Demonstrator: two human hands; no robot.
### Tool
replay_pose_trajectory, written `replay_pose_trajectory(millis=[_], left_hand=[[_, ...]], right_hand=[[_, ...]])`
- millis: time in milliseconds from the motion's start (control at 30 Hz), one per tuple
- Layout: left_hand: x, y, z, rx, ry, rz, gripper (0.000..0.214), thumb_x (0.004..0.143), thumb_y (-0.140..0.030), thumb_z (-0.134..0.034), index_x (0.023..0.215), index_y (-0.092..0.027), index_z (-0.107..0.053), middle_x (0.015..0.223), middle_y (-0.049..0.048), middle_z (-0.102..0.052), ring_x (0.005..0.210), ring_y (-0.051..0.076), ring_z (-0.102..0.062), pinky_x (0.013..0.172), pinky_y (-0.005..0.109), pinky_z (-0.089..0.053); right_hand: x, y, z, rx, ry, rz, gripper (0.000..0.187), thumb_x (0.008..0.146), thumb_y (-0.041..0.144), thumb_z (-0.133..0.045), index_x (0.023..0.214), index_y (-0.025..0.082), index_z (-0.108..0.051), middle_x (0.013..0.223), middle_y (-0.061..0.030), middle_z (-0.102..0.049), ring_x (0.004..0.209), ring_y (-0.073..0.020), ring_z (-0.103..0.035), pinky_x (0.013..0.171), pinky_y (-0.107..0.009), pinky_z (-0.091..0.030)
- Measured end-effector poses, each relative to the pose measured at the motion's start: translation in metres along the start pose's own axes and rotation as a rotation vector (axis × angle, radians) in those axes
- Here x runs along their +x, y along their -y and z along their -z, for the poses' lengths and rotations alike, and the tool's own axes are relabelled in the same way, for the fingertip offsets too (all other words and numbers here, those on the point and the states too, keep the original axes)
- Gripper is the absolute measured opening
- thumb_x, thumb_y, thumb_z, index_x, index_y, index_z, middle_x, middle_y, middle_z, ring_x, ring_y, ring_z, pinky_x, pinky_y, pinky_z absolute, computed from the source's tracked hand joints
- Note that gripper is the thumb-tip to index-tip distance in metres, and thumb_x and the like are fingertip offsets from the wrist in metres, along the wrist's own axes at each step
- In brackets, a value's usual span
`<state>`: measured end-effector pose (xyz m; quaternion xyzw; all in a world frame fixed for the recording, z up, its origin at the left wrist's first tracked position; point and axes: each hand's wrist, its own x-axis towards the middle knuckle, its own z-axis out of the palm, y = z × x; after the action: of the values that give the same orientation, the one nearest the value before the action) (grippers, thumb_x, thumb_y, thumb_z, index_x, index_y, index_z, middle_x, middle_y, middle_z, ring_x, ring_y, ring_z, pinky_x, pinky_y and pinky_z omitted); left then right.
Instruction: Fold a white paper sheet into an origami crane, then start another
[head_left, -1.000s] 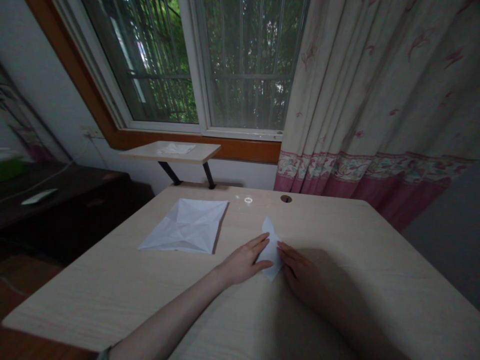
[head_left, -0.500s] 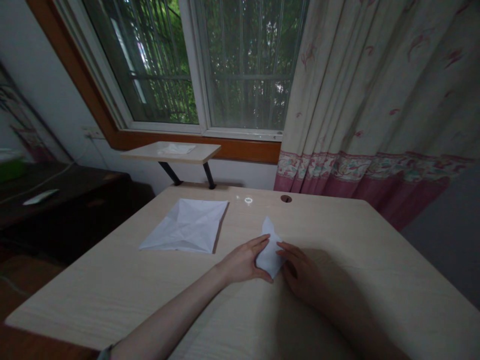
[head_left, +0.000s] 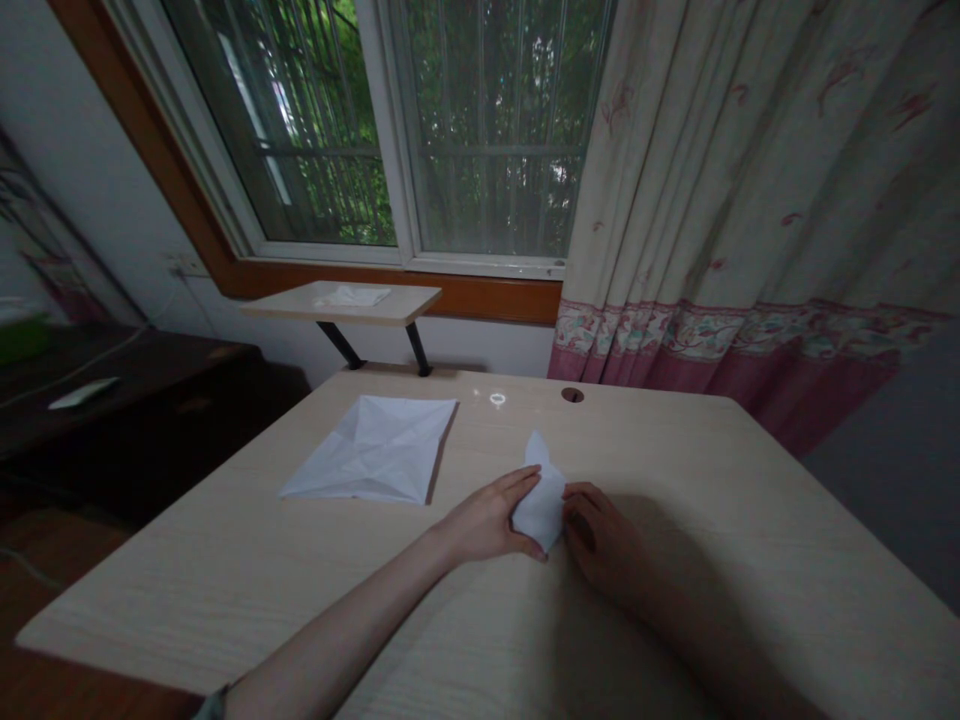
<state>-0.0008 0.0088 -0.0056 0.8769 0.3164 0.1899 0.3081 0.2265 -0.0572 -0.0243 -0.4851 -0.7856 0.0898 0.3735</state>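
A small folded piece of white paper (head_left: 538, 507) stands on the light wood desk (head_left: 187, 585), its pointed tip toward the window. My left hand (head_left: 487, 520) presses its left side, with the fingers curled around the paper. My right hand (head_left: 600, 535), in shadow, holds its right side with the fingertips. Between them, the paper's lower part is bunched and partly hidden. Left of my hands lies a flat square sheet of white paper (head_left: 373, 452), marked with many crease lines and touched by neither hand.
A round hole (head_left: 572, 395) pierces the desk's far edge. Behind it stands a small shelf (head_left: 390, 302) with a white paper piece (head_left: 352, 296). A dark wooden cabinet (head_left: 127, 395) stands left, and a patterned curtain (head_left: 720, 200) hangs right beside the window (head_left: 390, 130).
My hands have closed in from both sides, and the folded paper is now more compact. My right hand has moved up along its right edge. The creased sheet has not moved.
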Motion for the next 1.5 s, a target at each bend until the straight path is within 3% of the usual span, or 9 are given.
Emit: replay_pose_trajectory(millis=[233,500,700,833,1000,1133,1333,1500], left_hand=[[-0.003,-0.007,0.003,0.036,-0.001,-0.058,0.103,0.069,-0.057,-0.086,0.153,-0.017,-0.041,0.159,0.0199,-0.04,0.147,0.034,-0.04,0.121,0.051,-0.035],[-0.003,-0.003,-0.001,0.135,-0.097,-0.087,0.068,0.089,-0.03,-0.069,0.15,-0.019,-0.042,0.155,0.0159,-0.047,0.143,0.028,-0.045,0.119,0.049,-0.039],[-0.001,-0.001,0.0,0.229,-0.222,-0.153,0.073,0.08,-0.035,-0.081,0.141,-0.022,-0.042,0.159,0.0188,-0.038,0.147,0.035,-0.037,0.118,0.06,-0.033],[0.0,0.003,-0.001,0.244,-0.318,-0.24,0.065,0.078,-0.039,-0.083,0.127,-0.022,-0.044,0.155,0.0208,-0.039,0.147,0.037,-0.035,0.117,0.066,-0.031],[-0.001,0.004,-0.003,0.371,-0.281,-0.343,0.04,0.088,-0.04,-0.074,0.114,-0.021,-0.051,0.143,0.0163,-0.05,0.141,0.033,-0.042,0.121,0.064,-0.027],[-0.002,-0.002,0.0,0.448,-0.218,-0.304,0.03,0.09,-0.039,-0.072,0.111,-0.022,-0.058,0.145,0.0146,-0.049,0.14,0.034,-0.042,0.12,0.064,-0.027],[0.0,-0.009,0.005,0.452,-0.182,-0.232,0.041,0.09,-0.045,-0.071,0.124,-0.025,-0.06,0.14,0.0124,-0.054,0.134,0.033,-0.046,0.121,0.064,-0.023],[0.0,-0.01,0.005,0.463,-0.172,-0.227,0.055,0.088,-0.048,-0.073,0.134,-0.024,-0.054,0.132,0.0105,-0.059,0.129,0.032,-0.05,0.121,0.061,-0.023]], right_hand=[[0.002,0.001,0.003,0.052,-0.037,-0.044,0.021,0.091,0.015,-0.047,0.104,0.027,-0.058,0.104,-0.0069,-0.067,0.097,-0.0232,-0.066,0.088,-0.041,-0.057],[0.005,0.004,0.003,0.089,-0.096,-0.009,0.017,0.096,0.017,-0.044,0.106,0.025,-0.055,0.102,-0.0073,-0.067,0.093,-0.0223,-0.067,0.085,-0.04,-0.058],[0.005,0.001,0.001,0.104,-0.143,-0.022,0.013,0.098,0.02,-0.045,0.104,0.026,-0.055,0.105,-0.0073,-0.066,0.096,-0.0215,-0.067,0.086,-0.038,-0.058],[0.005,-0.002,0.001,0.096,-0.152,-0.051,0.012,0.098,0.021,-0.045,0.103,0.026,-0.055,0.105,-0.0078,-0.068,0.097,-0.0222,-0.068,0.088,-0.039,-0.058],[0.004,-0.006,-0.002,0.081,-0.162,-0.14,0.015,0.1,0.026,-0.043,0.108,0.025,-0.056,0.106,-0.0085,-0.071,0.097,-0.0234,-0.07,0.087,-0.04,-0.059],[0.003,-0.01,-0.006,0.079,-0.192,-0.146,0.016,0.102,0.026,-0.042,0.108,0.026,-0.057,0.102,-0.0083,-0.071,0.092,-0.0237,-0.071,0.085,-0.041,-0.059],[0.0,-0.011,-0.004,0.049,-0.228,-0.074,0.016,0.099,0.026,-0.047,0.113,0.026,-0.056,0.107,-0.0073,-0.07,0.097,-0.0245,-0.07,0.086,-0.041,-0.06],[0.0,-0.01,-0.001,-0.035,-0.183,0.091,0.02,0.095,0.016,-0.048,0.102,0.026,-0.064,0.111,-0.0085,-0.069,0.107,-0.0254,-0.065,0.093,-0.046,-0.058]])
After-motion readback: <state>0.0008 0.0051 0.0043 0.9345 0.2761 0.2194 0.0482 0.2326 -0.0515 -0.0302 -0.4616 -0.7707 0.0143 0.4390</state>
